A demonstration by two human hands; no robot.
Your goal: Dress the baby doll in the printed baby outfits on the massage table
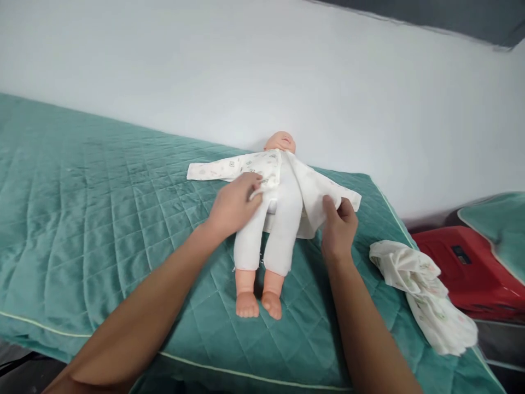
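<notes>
Along the bottom of the frame, 2 bare forearms reach up and inward over a quilted teal cover [102,208]. Just beyond them lies the doll [283,219], on its back at the centre of the frame, its 2 bare feet pointing toward the camera and its head toward the wall [287,71].

The left hand [233,207] rests against the doll's hip on the left of the frame, fingers curled shut on the edge of the shirt [246,164]; its fingertips seem tucked under the cloth, though the fold hides them. The right hand [338,230], right of centre, has thumb and fingers closed on the shirt's other front panel, lifted a little off the cover.

The shirt lies open under the doll, both sleeves spread sideways and the white trunk uncovered, so the step in hand looks to be the handling of the 2 front panels. Drawing them across the trunk would call for an even pull from each side while the doll stays flat.

At the lower right, a crumpled cloth [422,290] lies on the cover's corner, near the right forearm but apart from it. Past it, a red case [463,268] sits off the cover's edge. Neither touches the doll.
</notes>
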